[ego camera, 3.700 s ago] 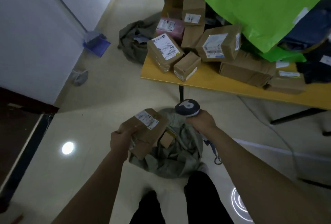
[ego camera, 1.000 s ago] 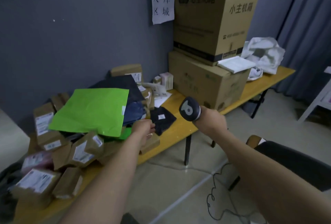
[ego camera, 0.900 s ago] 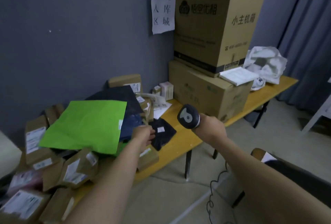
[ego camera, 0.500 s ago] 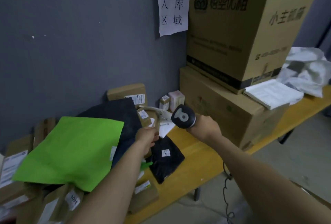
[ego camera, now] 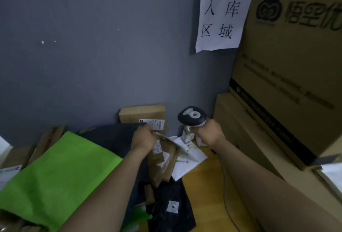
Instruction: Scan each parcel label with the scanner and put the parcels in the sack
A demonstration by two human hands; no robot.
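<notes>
Head: left hand (ego camera: 143, 138) at mailer (ego camera: 112, 137) edge, near scanner (ego camera: 192, 116)

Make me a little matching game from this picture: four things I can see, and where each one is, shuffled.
1 scanner
2 paper sign
3 green mailer
4 black bag

A hanging on the grey wall
B lying at the left of the view
C gripped in the right hand
D lying low in the middle, white label up

Pairs: 1-C, 2-A, 3-B, 4-D
</notes>
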